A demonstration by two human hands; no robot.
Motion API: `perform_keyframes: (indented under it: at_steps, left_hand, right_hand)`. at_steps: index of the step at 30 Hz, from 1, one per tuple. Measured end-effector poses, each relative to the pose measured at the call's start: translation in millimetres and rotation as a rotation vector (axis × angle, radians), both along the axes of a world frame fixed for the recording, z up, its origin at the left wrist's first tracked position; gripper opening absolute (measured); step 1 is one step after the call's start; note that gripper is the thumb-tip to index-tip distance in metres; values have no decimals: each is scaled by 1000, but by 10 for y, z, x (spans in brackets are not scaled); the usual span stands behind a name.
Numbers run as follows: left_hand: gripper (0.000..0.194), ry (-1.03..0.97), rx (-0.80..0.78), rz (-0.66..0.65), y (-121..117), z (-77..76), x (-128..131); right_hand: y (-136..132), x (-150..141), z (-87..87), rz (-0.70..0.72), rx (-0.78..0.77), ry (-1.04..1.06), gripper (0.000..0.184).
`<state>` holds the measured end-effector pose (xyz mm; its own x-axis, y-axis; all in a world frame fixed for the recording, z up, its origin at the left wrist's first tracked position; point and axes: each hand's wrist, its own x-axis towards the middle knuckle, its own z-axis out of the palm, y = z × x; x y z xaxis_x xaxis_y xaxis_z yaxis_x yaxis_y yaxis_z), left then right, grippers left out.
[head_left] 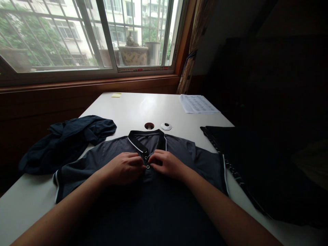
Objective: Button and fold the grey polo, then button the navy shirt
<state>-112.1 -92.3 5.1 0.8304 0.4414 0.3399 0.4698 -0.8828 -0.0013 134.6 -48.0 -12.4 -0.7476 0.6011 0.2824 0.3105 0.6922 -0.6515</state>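
Note:
A dark grey-blue polo shirt [176, 191] lies spread face up on the white table [133, 109], its black collar [161, 140] with white piping pointing away from me. My left hand [126, 167] is closed at the left edge of the button placket, fingertips pinching the cloth. From the other side my right hand [166, 164] pinches the placket edge with thumb and finger. Between the fingertips show pale ring-like buttons [148, 167]. Whether a button itself is gripped is hidden by the fingers.
A crumpled dark blue garment [69, 143] lies on the left. Black cloth [256, 164] covers the right edge. Printed sheets [197, 104] and a yellow sticky note [116, 95] lie at the back. Beyond the collar are a round cable hole [149, 126] and its white cover [166, 126].

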Motion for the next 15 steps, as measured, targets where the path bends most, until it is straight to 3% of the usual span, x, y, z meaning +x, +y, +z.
perform_keyframes:
  at_steps: [9, 15]
  left_hand:
    - [25, -56, -113, -28, -4, 1, -11]
    - [22, -110, -147, -26, 5, -19, -6]
  right_hand:
    - [24, -1, -30, -39, 20, -1, 12]
    - [42, 6, -70, -63, 48, 4, 15]
